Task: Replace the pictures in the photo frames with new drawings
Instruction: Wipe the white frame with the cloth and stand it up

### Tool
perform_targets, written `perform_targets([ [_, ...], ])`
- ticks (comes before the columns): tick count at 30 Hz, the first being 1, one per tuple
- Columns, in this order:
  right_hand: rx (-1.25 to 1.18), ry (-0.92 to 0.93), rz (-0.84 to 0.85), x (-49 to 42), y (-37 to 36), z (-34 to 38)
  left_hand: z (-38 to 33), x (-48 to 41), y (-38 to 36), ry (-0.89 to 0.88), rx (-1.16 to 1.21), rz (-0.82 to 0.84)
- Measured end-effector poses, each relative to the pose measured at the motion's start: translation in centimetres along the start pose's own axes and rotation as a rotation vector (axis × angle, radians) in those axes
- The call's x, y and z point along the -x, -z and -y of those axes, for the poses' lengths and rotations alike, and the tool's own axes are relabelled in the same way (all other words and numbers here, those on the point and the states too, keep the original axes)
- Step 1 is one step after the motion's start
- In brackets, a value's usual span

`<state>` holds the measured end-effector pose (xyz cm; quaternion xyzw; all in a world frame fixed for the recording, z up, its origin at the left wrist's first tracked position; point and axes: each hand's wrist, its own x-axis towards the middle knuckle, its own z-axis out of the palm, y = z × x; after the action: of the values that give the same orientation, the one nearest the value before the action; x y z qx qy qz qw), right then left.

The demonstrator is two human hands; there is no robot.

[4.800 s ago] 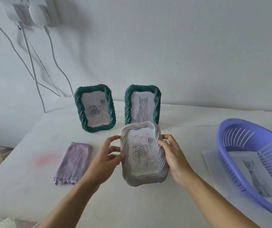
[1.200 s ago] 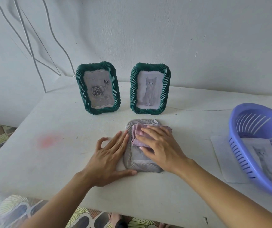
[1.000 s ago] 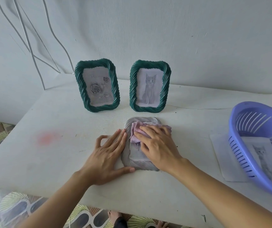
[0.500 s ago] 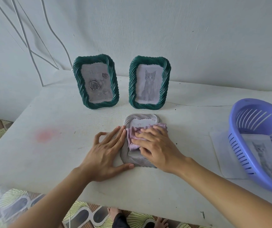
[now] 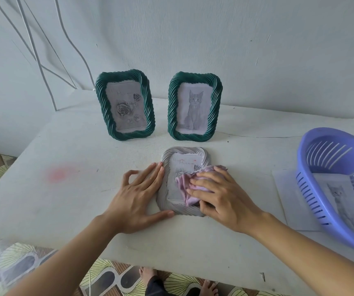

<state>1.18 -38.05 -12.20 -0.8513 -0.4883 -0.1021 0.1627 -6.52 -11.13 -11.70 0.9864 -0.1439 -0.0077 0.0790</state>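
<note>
Wiping the glass of the pale frame [image 5: 171,194] appears to be the step in hand. The frame lies flat and face up on the table [image 5: 65,195], near its front edge, with an old rose picture visible behind the glass.

Hand states:
- The left hand [image 5: 141,195] lies flat with its fingers straight against the frame's left rim and its thumb along the near rim. It grips nothing.
- The right hand [image 5: 221,199] presses the purple cloth [image 5: 183,186] onto the glass, fingers spread and only slightly bent.

Probable faults:
- A hard leftward stroke may slide the frame, since only the flat left hand braces it.
- Excess pressure may crack the glass or loosen the backing.
- A far-reaching stroke may knock over the rose frame [image 5: 125,105] or the cat frame [image 5: 195,106], which stand upright just beyond.
- Wiping does not replace the picture. The cat drawing [image 5: 340,199] waits in the basket [image 5: 332,146] at right.
</note>
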Motion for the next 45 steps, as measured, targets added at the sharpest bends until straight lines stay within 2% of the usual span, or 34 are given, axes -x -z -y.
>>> perform_targets([
  [5,0.098,-0.137,0.002,-1.4,-0.7,-0.4,0.0,0.0,0.0,0.000,-0.009,0.008],
  [12,0.075,-0.255,-0.026,-4.9,-1.6,-0.7,0.0,-0.1,0.0,0.001,0.005,0.008],
  [16,-0.003,-0.240,-0.103,-6.2,-1.9,-0.3,0.0,-0.1,0.0,-0.002,0.009,0.003],
  [22,-0.116,-0.182,-0.098,-6.5,-2.7,1.7,-0.1,-0.1,0.1,-0.004,0.010,-0.003],
  [31,-0.241,0.024,0.093,-1.5,0.1,2.7,-0.1,-0.1,0.2,0.007,0.021,-0.030],
  [37,-0.085,0.026,0.040,-0.2,1.2,1.7,-0.1,0.0,0.2,0.002,0.014,-0.017],
  [45,0.120,-0.105,-0.055,-1.2,0.6,-0.6,0.0,0.0,0.1,-0.002,0.032,-0.014],
])
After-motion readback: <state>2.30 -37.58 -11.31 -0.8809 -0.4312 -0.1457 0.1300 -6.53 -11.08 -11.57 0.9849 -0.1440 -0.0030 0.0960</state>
